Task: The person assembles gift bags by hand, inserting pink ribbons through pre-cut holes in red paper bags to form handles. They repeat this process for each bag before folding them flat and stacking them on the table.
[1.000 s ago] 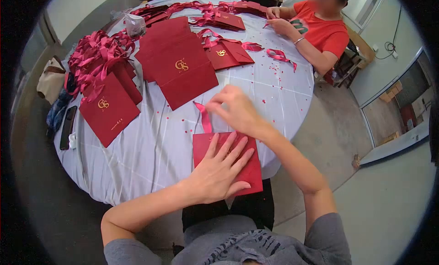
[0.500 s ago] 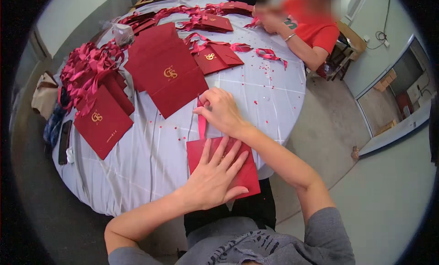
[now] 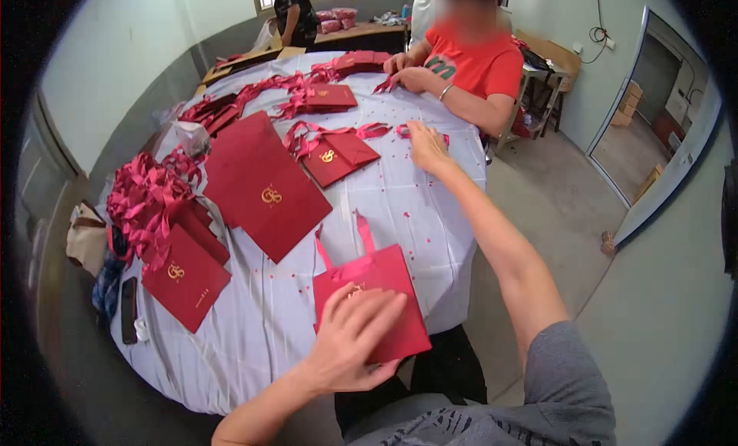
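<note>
A red paper gift bag [image 3: 400, 292] with a gold emblem lies at the table's near edge, its two pink ribbon handles pointing away from me. My left hand [image 3: 354, 334] is over its lower part, fingers stretched across the front and thumb by the bottom edge. Far out to the right, my right hand [image 3: 427, 148] has its fingers closed at a loose pink ribbon [image 3: 446, 140], partly hidden under the hand. A smaller-looking red bag [image 3: 338, 160] with ribbons lies to the left of that hand.
A large red bag [image 3: 257, 177] lies mid-table. At left are a heap of pink ribbons [image 3: 146, 196], another bag [image 3: 188, 281] and a black phone [image 3: 129, 311]. A co-worker in red [image 3: 477, 69] handles ribbon across the table; another person [image 3: 294, 15] stands behind. Red confetti-like bits are scattered about.
My right hand has left the near bag's handle and reached forward to the loose ribbon. My left hand has shifted toward the bag's bottom edge. The view has tilted up.
</note>
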Demonstrator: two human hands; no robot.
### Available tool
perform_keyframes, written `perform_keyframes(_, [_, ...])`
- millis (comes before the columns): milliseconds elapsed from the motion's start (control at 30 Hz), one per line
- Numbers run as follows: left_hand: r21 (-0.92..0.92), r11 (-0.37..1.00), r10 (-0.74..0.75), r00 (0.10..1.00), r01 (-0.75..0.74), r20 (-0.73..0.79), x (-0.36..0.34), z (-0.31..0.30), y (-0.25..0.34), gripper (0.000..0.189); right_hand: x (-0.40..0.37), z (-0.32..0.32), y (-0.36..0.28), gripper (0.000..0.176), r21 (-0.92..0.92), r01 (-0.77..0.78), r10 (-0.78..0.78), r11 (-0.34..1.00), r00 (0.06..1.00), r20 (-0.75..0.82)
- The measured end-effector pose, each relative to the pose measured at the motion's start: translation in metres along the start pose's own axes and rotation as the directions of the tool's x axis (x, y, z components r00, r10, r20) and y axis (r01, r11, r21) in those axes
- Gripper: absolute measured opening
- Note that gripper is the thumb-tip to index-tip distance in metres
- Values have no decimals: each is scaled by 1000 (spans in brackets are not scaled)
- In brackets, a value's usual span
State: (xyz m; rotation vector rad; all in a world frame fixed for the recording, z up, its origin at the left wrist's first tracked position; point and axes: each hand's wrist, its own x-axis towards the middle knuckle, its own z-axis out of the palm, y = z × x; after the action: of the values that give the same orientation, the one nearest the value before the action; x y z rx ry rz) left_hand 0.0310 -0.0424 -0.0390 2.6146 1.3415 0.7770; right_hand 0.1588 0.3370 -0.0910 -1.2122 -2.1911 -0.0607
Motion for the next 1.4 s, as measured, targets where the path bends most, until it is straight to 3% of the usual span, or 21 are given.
perform_keyframes(67, [-268,962,-50,931,-52,-362,-6,-11,-8,84,4,10,16,32,-103,-22,35,994,992,124])
perform_keyframes(100, [-307,951,-119,890,-25,-440,-8,-16,-12,89,3,12,22,27,-234,59,-23,970,988,151])
perform_keyframes(167, [-395,918,-252,774,2,-581,-13,-24,-20,99,0,12,22,24,-198,36,-26,979,998,54])
perform_keyframes(200, [-567,823,-431,677,25,-596,-10,-22,-24,97,-3,13,22,20,-166,26,-32,986,999,-33])
perform_keyframes(333, [-779,582,-710,612,232,-348,-23,-22,-29,87,-19,-18,13,15,-65,44,-47,997,997,-54])
perform_keyframes(467, [-787,402,-852,507,469,-133,-54,-26,-34,83,-37,-59,-10,11,143,339,-296,930,920,-257])
perform_keyframes(500, [-769,428,-844,516,476,-151,-60,-24,-36,73,-40,-69,-20,12,217,449,-365,867,867,-339])
perform_keyframes(533, [-427,653,-755,582,626,-302,-69,-26,-42,65,-44,-82,-34,12,235,452,-367,860,870,-328])
perform_keyframes(567, [-2,738,-623,681,675,-384,-74,-29,-47,56,-52,-96,-52,12,551,301,-221,778,953,-208])
perform_keyframes(600, [49,755,-570,692,654,-443,-63,-36,-44,39,-60,-110,-69,12,789,94,-108,608,993,-35])
perform_keyframes(633, [31,785,-552,720,619,-420,-56,-40,-47,36,-66,-124,-85,12,795,88,-115,600,993,-24])
perform_keyframes(700, [-7,861,-463,778,509,-424,-38,-43,-57,29,-80,-142,-113,14,952,-55,-158,302,982,107])
perform_keyframes(767, [121,895,-364,860,430,-357,-23,-43,-77,28,-98,-137,-135,14,979,-139,-274,151,945,176])
perform_keyframes(800, [186,885,-339,865,427,-370,-18,-38,-88,26,-109,-141,-146,14,955,-194,-320,226,911,261])
perform_keyframes(900, [288,850,-372,891,440,-262,-15,-35,-107,25,-139,-106,-158,12,926,-92,-355,367,906,231])
perform_keyframes(1033, [171,865,-421,867,472,-267,-14,-33,-111,27,-168,-76,-155,13,874,-229,-313,429,870,381])
perform_keyframes(1200, [-16,844,-524,820,535,-230,-14,-33,-120,19,-173,-79,-152,12,901,-284,-267,327,887,377])
perform_keyframes(1300, [12,864,-485,837,504,-252,2,-58,-94,22,-168,-101,-154,9,891,-297,-267,344,879,396])
perform_keyframes(1333, [31,857,-492,833,515,-253,10,-68,-76,21,-165,-111,-156,8,921,18,-295,390,950,106])
perform_keyframes(1367, [48,848,-500,828,527,-254,18,-75,-59,21,-163,-122,-159,8,846,326,-338,422,922,-186])
perform_keyframes(1400, [36,878,-442,839,477,-318,24,-77,-44,20,-163,-137,-164,9,832,339,-328,439,923,-204])
